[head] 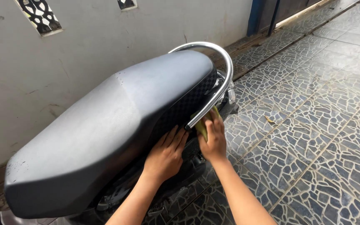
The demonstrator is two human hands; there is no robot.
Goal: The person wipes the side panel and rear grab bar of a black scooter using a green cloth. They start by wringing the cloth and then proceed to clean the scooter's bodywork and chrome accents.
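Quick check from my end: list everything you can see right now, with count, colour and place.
scooter seat: one, grey-black, centre left, beside the wall
grab rail: one, chrome, curving round the seat's rear
cloth: one, yellow-green, at the rail's lower end, under the right hand
wall: one, pale grey, left and top
vent blocks: two, patterned, high in the wall
tiled floor: grey mosaic, right side
leaf scrap: one, yellowish, on the floor
left hand: flat on the seat's side
right hand: pressing the cloth
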